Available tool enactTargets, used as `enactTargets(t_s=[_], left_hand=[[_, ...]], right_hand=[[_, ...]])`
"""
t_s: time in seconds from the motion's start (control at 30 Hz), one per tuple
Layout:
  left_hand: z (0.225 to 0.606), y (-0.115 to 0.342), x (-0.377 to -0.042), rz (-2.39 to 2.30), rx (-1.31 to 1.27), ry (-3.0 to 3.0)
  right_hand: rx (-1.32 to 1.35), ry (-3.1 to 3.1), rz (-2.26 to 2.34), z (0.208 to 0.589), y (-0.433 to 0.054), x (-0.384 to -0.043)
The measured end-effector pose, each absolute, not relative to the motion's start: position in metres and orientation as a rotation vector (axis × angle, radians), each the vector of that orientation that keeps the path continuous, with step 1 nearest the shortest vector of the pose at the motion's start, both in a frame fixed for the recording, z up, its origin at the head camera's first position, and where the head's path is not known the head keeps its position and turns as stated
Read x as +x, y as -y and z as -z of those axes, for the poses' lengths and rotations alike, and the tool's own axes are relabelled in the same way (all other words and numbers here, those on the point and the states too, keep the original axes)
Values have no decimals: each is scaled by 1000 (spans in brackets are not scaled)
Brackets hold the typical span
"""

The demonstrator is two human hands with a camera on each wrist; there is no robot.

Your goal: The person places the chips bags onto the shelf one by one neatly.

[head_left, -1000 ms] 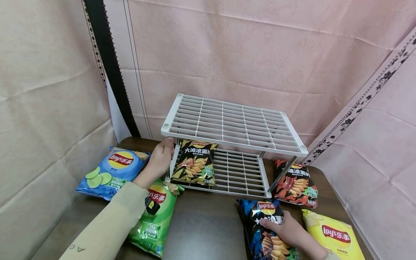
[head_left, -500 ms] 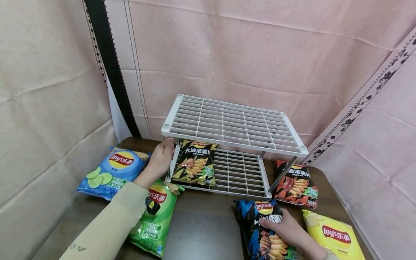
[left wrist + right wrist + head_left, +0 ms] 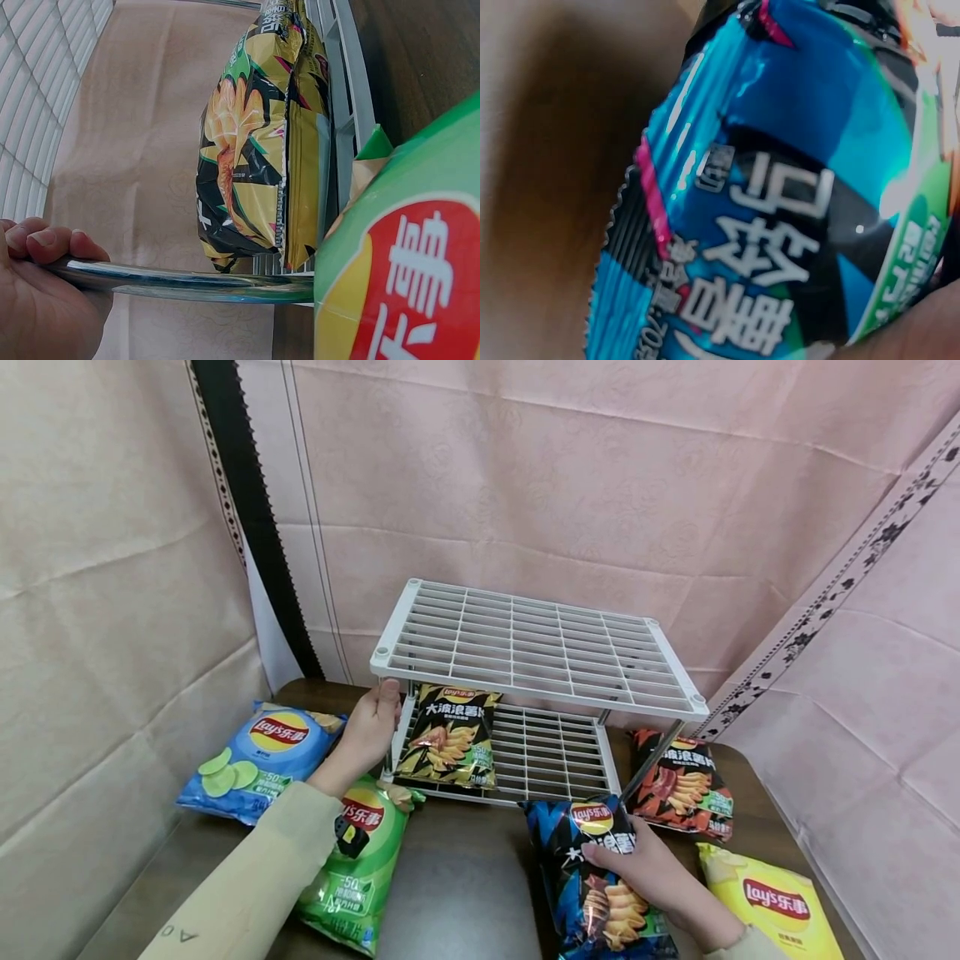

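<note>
Backdrop: pale pink cloth (image 3: 525,485) hung behind a dark wooden worktop (image 3: 457,893).
Blue-and-black Lay's bag (image 3: 596,893): at the near side, right of centre, before the near right corner of the lower shelf (image 3: 609,760) of a white two-tier rack (image 3: 395,625); its top overlaps that shelf's edge in the head view, but contact cannot be told.
Lie of the bag: printed face up, logo end pointing toward the rack, long axis running front to back, top leaning slightly left.
Right hand (image 3: 648,872): pinches the bag's right edge, thumb across the front; the fingers behind are hidden.
Left hand (image 3: 367,727): wrapped round the chrome front-left post (image 3: 202,283), just under the top tier.
Step in hand: apparently bringing the bag to the rack while the other hand steadies the frame.
Next move: seems to call for raising the logo end over the front rail and in beneath the top tier, right of the gold-and-black bag (image 3: 450,735).
Around the rack: green bag (image 3: 371,868) and light-blue bag (image 3: 262,756) on the left; red-and-black bag (image 3: 682,789) and yellow bag (image 3: 772,897) on the right.
</note>
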State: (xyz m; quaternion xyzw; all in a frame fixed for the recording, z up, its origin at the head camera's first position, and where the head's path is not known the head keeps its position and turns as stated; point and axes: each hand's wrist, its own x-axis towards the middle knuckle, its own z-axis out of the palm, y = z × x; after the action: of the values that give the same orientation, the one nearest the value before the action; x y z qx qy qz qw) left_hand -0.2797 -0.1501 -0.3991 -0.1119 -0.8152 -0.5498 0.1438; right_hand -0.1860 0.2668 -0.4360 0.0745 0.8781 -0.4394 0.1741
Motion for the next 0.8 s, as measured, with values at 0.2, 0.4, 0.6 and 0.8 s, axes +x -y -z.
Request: enactTargets(t_s=[0.2,0.4,0.6,0.8], left_hand=[[400,152,-279,1603,-329,2342],[401,151,-281,1600,-337,2353],[400,150,-280,1590,-328,2354],[400,150,-280,1594,-331,2345]], right_hand=[[141,-2523,1289,429,-248,-193],[100,-2567,1356,422,-228,-203],[88,-2544,1551,410,-217,-223],[65,-2511,1688,402,-206,-248]])
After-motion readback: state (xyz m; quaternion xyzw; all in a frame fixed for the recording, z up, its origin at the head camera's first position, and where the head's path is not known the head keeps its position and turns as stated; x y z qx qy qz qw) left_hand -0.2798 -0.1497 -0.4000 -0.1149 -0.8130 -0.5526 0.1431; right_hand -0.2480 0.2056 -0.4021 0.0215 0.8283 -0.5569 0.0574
